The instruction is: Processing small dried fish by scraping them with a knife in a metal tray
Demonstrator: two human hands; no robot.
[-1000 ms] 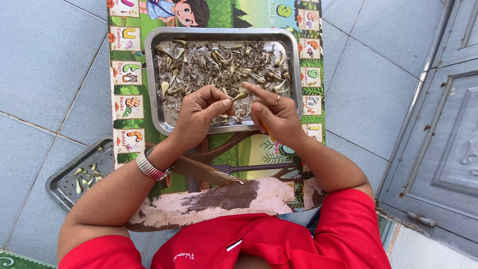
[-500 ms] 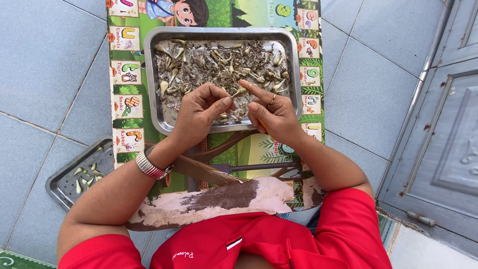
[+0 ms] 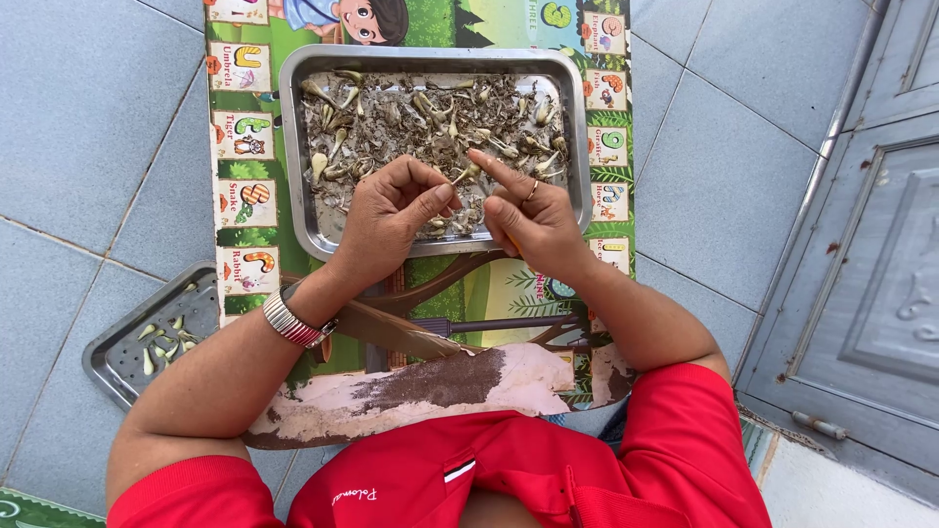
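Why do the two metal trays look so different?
The big tray sits on the colourful mat and is heaped with small dried, grey-brown bits; the small tray lies on the floor tiles with just a few pale pieces. The big tray is in full view, while the person's left arm covers part of the small one. Both hands, left hand and right hand, work over the big tray. Both trays are grey metal.

Shiny metal tray (image 3: pixel 293 147), probably steel
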